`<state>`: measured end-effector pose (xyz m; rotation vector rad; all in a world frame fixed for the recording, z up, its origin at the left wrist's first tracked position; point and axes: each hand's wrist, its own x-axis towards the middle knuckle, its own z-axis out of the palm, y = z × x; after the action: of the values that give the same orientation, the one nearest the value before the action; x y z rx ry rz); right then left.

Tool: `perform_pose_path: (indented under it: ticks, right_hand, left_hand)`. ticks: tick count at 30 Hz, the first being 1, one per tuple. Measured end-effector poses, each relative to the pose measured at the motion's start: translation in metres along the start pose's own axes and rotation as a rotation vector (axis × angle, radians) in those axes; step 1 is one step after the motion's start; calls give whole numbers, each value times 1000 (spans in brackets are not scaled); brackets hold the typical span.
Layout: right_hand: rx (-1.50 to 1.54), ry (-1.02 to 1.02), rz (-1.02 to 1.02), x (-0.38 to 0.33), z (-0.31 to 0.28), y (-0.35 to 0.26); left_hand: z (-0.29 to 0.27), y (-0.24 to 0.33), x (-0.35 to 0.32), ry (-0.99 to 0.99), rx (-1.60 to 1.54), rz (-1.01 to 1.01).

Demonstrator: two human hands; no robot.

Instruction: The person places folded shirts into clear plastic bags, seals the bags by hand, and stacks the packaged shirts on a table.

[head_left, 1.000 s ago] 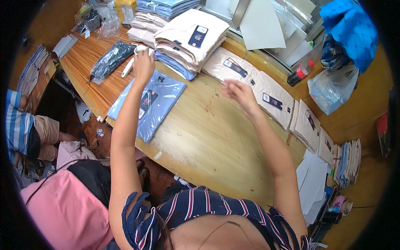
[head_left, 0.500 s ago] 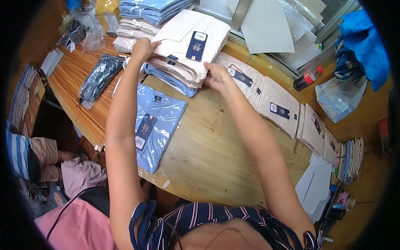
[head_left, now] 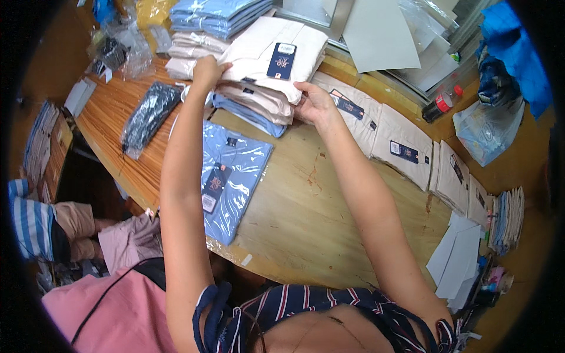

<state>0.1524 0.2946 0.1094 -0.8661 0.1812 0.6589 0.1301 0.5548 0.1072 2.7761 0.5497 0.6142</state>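
Note:
A folded cream shirt [head_left: 253, 52] with a dark hang tag [head_left: 282, 61] lies on top of a stack of folded cream and light blue garments [head_left: 250, 117]. My left hand [head_left: 208, 73] is closed on its left edge, thumb toward the cloth. At the near right corner, my right hand [head_left: 316, 105] pinches the same shirt between thumb and curled fingers. Just in front of the stack, a light blue shirt [head_left: 235, 170] in a clear bag lies flat with its own dark tag, partly hidden behind my left forearm.
Tagged cream garments [head_left: 406, 141] run in a row along the right side. A dark bundle in clear plastic [head_left: 150, 120] lies left. A cola bottle [head_left: 438, 106] stands near the window ledge, and white cards [head_left: 453, 253] lie right. Another person's striped sleeve [head_left: 35, 226] shows at far left.
The view has shifted slightly, so the scene sits a little to the right. Both hands stay at the cream shirt's edges; its near edge bunches a little more by my right hand.

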Motion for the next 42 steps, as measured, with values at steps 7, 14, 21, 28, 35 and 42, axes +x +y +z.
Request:
perform_pose_path:
  ticks: [7, 14, 21, 28, 35, 42]
  right_hand:
    - [-162, -152, 46, 24, -14, -15]
    - [-376, -170, -69, -124, -97, -30]
    - [-388, 125, -60, -351, -295, 27]
    - [-800, 451, -155, -497, -390, 59]
    - [-1503, 398, -596, -463, -361, 7]
    - [-1616, 58, -258, -418, -365, -6]
  left_hand:
    - [-22, 9, -5, 67, -282, 49]
    - [-35, 92, -158, 354, -494, 123]
    - [9, 216, -407, -132, -719, 221]
    - [-9, 274, -503, -769, -559, 838]
    - [-31, 330, -520, -712, 86, 738]
    - [-51, 353, -544, -605, -76, 502]
